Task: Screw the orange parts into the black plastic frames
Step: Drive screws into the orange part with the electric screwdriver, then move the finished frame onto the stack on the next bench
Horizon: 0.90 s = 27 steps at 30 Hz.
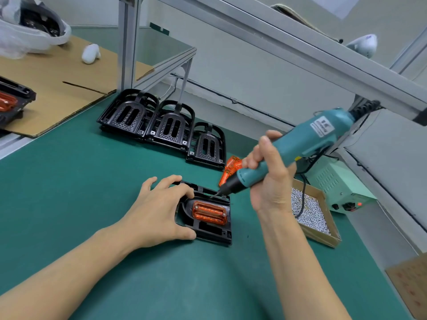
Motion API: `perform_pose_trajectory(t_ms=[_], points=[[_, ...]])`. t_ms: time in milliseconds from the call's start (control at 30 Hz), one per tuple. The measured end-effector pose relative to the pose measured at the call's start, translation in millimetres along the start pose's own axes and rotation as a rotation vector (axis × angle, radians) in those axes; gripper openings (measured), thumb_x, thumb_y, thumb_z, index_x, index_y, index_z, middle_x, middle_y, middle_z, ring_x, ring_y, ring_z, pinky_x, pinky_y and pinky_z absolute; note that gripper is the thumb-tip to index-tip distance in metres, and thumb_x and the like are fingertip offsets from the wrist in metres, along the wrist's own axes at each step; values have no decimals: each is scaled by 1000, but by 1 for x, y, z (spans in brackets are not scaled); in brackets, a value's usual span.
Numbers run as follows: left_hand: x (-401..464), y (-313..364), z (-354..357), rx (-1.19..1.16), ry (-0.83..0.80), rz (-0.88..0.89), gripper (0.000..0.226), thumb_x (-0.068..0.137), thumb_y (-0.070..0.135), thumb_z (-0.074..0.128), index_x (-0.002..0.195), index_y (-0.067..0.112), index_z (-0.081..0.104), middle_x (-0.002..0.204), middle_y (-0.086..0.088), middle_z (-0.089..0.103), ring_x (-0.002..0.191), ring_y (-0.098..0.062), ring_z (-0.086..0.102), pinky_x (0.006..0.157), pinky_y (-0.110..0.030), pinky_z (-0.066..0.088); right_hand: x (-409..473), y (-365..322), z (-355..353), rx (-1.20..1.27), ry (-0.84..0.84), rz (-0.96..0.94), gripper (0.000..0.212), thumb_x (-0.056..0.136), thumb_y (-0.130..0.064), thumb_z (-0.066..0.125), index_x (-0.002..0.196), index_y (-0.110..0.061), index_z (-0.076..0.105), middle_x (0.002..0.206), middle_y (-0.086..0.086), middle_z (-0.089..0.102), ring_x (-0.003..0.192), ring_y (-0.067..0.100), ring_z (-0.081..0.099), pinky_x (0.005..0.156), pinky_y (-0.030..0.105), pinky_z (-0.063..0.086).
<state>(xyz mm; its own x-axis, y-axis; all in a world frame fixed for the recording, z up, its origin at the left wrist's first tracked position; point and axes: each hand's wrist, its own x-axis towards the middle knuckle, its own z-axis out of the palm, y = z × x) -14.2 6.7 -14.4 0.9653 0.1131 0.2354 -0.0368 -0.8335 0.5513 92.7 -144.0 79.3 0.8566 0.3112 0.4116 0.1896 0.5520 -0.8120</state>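
Note:
A black plastic frame [212, 232] lies on the green mat in front of me with an orange part [209, 212] seated in it. My left hand [159, 211] grips the frame's left side, thumb at its near edge and fingers over its far edge. My right hand [269, 179] holds a teal electric screwdriver [300, 146], tilted, with its bit tip at the frame's far edge just above the orange part. Loose orange parts [230, 169] lie behind the screwdriver nose. Three stacks of empty black frames [166, 125] stand further back.
A cardboard tray of small silver screws [309, 215] sits to the right, next to a pale green power unit [339, 185]. Cardboard sheet [57, 88] at far left carries a finished frame [11, 105]. Aluminium rack posts [126, 42] rise behind the stacks.

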Motion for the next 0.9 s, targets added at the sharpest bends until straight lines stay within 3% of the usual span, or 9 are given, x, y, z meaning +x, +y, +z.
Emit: perform_pose_trajectory(t_ms=[133,200,333,433,533,700,800,900], points=[[0,-1,0,4,2,-10,64,56,64,68,110,43,41,127,20,38,138,9,0,114,-30,-6,3,-23,-17,-37,124,-46,13,83,-16,70,85,-20,57,60,-4,51,49,9,47,52,24,45],[-2,-1,-1,9,-15,-1,76,54,67,66,122,42,39,135,20,35,138,10,0,114,-31,-7,2,-36,-29,-71,176,-15,18,80,-25,71,85,-21,54,62,-3,50,51,11,46,53,24,44],[1,-1,-10,0,-54,27,109,46,79,56,142,43,21,154,23,9,138,9,-3,116,-37,-10,-3,-59,-60,-266,197,185,20,89,-20,64,94,-17,45,67,-1,51,52,12,51,50,23,47],[8,-1,-17,81,-154,2,119,47,81,62,147,44,8,156,21,-4,141,1,-16,115,-41,-15,-11,-66,-77,-521,177,360,14,93,-17,58,95,-14,44,68,1,53,50,13,53,46,26,49],[14,2,-17,211,-282,-14,123,53,77,67,147,44,-6,157,17,-13,141,-3,-23,113,-45,-18,-23,-60,-88,-823,66,511,24,92,-27,63,105,-13,49,75,3,57,53,11,57,52,28,51],[23,3,-20,334,-392,-43,125,57,73,68,147,41,-11,158,13,-8,144,-9,-15,112,-50,-17,-40,-37,-92,-1374,-91,593,33,86,-44,67,102,-21,49,79,1,63,61,17,60,59,29,44],[26,4,-22,329,-406,-49,122,58,69,70,148,39,-6,158,12,5,145,-9,-4,113,-50,-13,-49,-25,-91,-1645,-150,528,38,86,-50,63,102,-20,46,85,0,60,77,22,60,60,31,37],[28,4,-23,305,-401,-41,122,56,68,73,149,39,-1,156,10,13,143,-8,3,114,-48,-10,-53,-18,-90,-1857,-172,487,42,88,-54,59,107,-19,46,98,4,62,95,29,61,69,33,39]])
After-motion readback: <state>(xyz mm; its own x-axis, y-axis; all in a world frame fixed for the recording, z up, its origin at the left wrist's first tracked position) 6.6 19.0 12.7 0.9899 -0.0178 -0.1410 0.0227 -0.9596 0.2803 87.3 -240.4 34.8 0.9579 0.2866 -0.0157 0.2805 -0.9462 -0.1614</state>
